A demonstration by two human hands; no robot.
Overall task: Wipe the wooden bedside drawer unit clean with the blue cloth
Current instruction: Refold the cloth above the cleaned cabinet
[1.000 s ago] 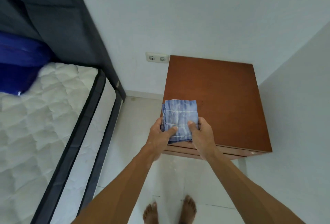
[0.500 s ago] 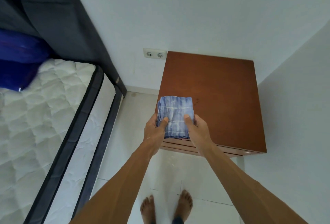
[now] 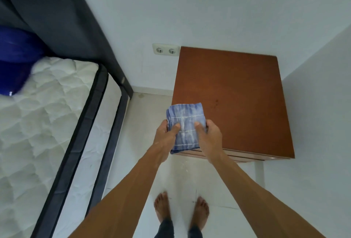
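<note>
The wooden bedside drawer unit (image 3: 237, 95) stands in the room's corner, its reddish-brown top seen from above with a small dark spot near the middle. A folded blue cloth (image 3: 185, 122) with pale stripes is held over the unit's front-left corner. My left hand (image 3: 166, 137) grips the cloth's left edge with the thumb on top. My right hand (image 3: 209, 136) grips its right edge the same way. Whether the cloth touches the wood I cannot tell.
A bed with a white quilted mattress (image 3: 41, 124) and dark frame fills the left side; a blue pillow (image 3: 15, 61) lies on it. A double wall socket (image 3: 165, 49) sits beside the unit. White walls close the back and right. My bare feet (image 3: 181, 211) stand on pale floor tiles.
Both hands keep the same hold on the cloth. The hands and cloth sit slightly further left over the unit's front-left corner, and the view has shifted a little.
</note>
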